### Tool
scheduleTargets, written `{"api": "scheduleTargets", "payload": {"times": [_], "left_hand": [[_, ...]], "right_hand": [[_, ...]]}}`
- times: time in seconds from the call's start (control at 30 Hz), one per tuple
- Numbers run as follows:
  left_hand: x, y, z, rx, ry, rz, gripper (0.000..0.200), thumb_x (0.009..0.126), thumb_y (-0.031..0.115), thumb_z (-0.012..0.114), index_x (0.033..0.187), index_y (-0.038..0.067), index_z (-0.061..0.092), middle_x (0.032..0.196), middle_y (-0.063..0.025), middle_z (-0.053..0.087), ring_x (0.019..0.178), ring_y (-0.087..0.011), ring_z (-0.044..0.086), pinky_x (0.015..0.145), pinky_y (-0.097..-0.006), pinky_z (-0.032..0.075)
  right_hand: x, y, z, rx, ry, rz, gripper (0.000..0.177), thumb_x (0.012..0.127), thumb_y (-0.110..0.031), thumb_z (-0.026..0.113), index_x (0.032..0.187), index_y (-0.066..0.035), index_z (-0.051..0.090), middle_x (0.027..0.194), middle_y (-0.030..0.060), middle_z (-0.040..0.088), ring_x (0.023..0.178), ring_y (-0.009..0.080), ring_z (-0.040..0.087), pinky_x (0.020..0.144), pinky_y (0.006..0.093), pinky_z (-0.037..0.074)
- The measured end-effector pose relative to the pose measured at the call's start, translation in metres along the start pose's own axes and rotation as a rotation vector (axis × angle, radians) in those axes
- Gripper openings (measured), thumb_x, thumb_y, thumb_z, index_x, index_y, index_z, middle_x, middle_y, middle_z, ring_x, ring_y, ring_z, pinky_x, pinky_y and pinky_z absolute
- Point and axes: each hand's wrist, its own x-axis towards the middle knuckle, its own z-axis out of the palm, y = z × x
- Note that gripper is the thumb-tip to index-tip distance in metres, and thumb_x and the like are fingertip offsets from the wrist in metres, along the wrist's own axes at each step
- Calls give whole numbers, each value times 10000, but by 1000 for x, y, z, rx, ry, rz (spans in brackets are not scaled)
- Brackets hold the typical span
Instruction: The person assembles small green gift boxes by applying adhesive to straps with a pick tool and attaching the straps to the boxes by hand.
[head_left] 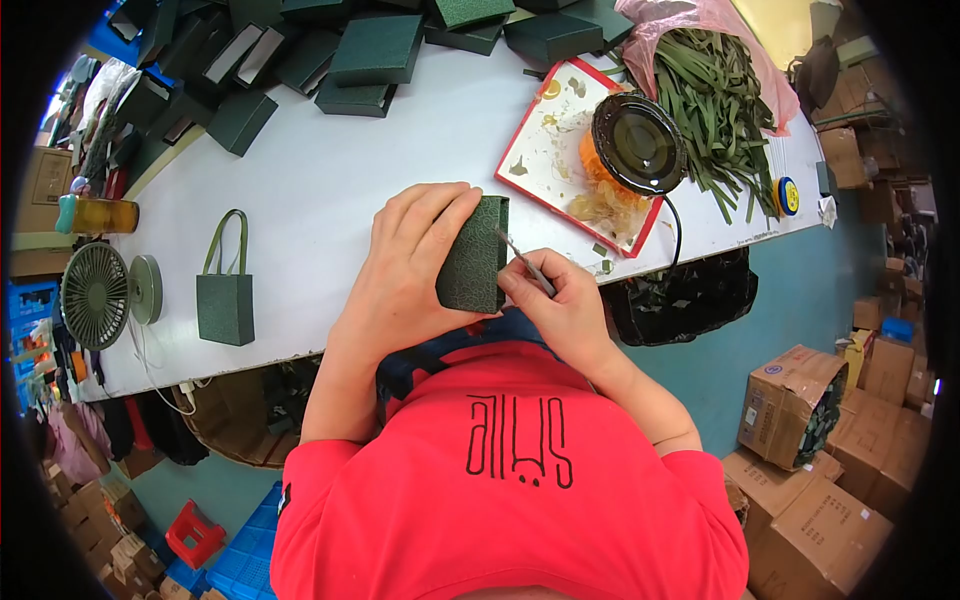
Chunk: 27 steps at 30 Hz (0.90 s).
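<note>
From the head view, the only feed I have, the left hand [415, 265] is wrapped around a dark green box [475, 260]. Its fingers are curled over the box's far side and it holds the box upright at the near edge of the white table [330, 170], just in front of the person's chest. The right hand [565, 305] has its fingers pinched together on a thin tool [525, 262], whose tip sits at the box's right edge. The tool is too slim for me to tell whether it is a brush, a blade or a pick.

Beyond the hands, a red-rimmed tray [545, 150] carries a round black dish [637, 143] and some yellowish smears and scraps. A heap of green strips [715, 90] spills from a pink bag [680, 15] just beside the tray. A pile of green boxes [370, 50] is stacked at the far end of the table. A small green gift bag [224, 305] stands alone to the left, near a desk fan [95, 295]. Cardboard cartons [790, 400] sit on the floor to the right.

My read is that the work is in mid-run. The far pile suggests many boxes are already handled, though I cannot say which of them are finished. The box in hand is partway through, with the tool on its edge, and the large heap of strips suggests plenty is left.
</note>
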Motion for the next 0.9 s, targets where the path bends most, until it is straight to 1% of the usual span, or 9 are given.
{"api": "scheduleTargets", "payload": {"times": [0.07, 0.17, 0.27, 0.3, 0.33, 0.37, 0.43, 0.53, 0.9], "left_hand": [[0, -1, 0, -9, 5, -2, 969, 512, 209, 918, 1370, 45, 497, 1360, -133, 512, 1256, -357, 483, 1038, -456, 395], [-1, -3, -1, -55, 9, 0, 990, 505, 227, 929, 1375, 43, 494, 1360, -134, 511, 1255, -362, 481, 1040, -459, 395], [-1, -5, -4, -41, 4, 3, 1011, 505, 237, 956, 1374, 6, 496, 1352, -170, 525, 1238, -373, 492, 1039, -454, 419], [-1, -5, -4, -46, 5, -1, 1007, 505, 236, 949, 1375, 18, 494, 1355, -159, 521, 1241, -370, 488, 1039, -455, 411], [-1, -5, -3, -50, 6, -5, 1003, 505, 236, 942, 1377, 30, 492, 1357, -148, 516, 1245, -368, 484, 1039, -457, 403], [-1, -6, -3, -55, 8, -8, 999, 505, 236, 935, 1378, 42, 490, 1359, -137, 512, 1248, -366, 481, 1039, -458, 395], [-1, -5, -4, -35, 7, -3, 1013, 501, 230, 948, 1381, 21, 490, 1354, -159, 520, 1241, -369, 487, 1040, -455, 409], [0, -5, -3, -7, 16, -8, 1024, 493, 216, 951, 1384, 14, 490, 1352, -168, 523, 1238, -372, 489, 1041, -453, 417], [-1, -3, -5, 34, 20, -20, 1019, 479, 182, 943, 1379, 21, 494, 1352, -160, 522, 1238, -368, 489, 1039, -450, 421]], "right_hand": [[1, 5, -6, -39, -14, -21, 192, 974, -138, 632, 1103, 4, 640, 789, 15, 669, 706, 60, 597, 641, 248, 485], [-2, 5, -18, -130, 71, -138, 250, 982, -141, 603, 1179, 10, 622, 848, 35, 672, 756, 62, 577, 679, 256, 484], [1, 3, -38, -500, 86, -468, 300, 943, -157, 643, 1211, -23, 628, 791, 93, 586, 681, 187, 548, 645, 309, 456], [1, 2, -42, -624, 91, -577, 319, 931, -162, 656, 1222, -35, 629, 772, 113, 557, 656, 229, 538, 634, 327, 446], [-1, -3, -43, -702, 100, -582, 350, 897, -184, 700, 1225, -76, 645, 723, 114, 488, 618, 290, 506, 589, 362, 427], [-3, -8, -44, -755, 95, -565, 354, 887, -193, 711, 1218, -81, 652, 719, 107, 489, 612, 282, 513, 576, 365, 426], [-7, -14, -45, -860, 85, -531, 362, 869, -210, 733, 1204, -91, 665, 711, 93, 490, 601, 267, 526, 551, 372, 426], [-10, -12, -49, -919, 31, -602, 368, 850, -232, 749, 1187, -102, 679, 710, 76, 499, 576, 250, 528, 516, 374, 421], [-14, -10, -42, -949, 33, -599, 365, 836, -235, 760, 1165, -96, 688, 707, 70, 495, 565, 240, 529, 518, 364, 437]]}}
